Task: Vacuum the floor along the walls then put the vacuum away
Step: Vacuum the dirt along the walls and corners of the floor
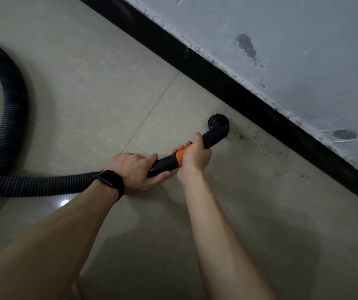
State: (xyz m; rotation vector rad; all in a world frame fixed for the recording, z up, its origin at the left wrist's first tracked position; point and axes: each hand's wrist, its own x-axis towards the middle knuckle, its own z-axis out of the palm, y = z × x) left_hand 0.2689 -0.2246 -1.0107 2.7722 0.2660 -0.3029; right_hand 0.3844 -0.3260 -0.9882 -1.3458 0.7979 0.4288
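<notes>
- Hands both curl round the vacuum wand [164, 163]: the left hand [133, 169] grips its black rear end, the right hand [195, 156] wraps the orange collar [179, 158].
- The round brush nozzle [218, 124] sits on the floor [91, 87] near its edge, just beside the black baseboard [217, 81].
- Dark specks [246, 136] lie beside the nozzle.
- The ribbed hose [11, 105] loops away to the left.
- A black watch [111, 182] circles the left wrist.

Hose [7, 100] runs off left edge. Its joint to wand [163, 164] hidden behind left grip [134, 169]. Orange collar [180, 158] mostly under right grip [195, 155]. Nozzle [218, 126] underside not vis. Specks [245, 136] by skirting [260, 109] too small to ID.
</notes>
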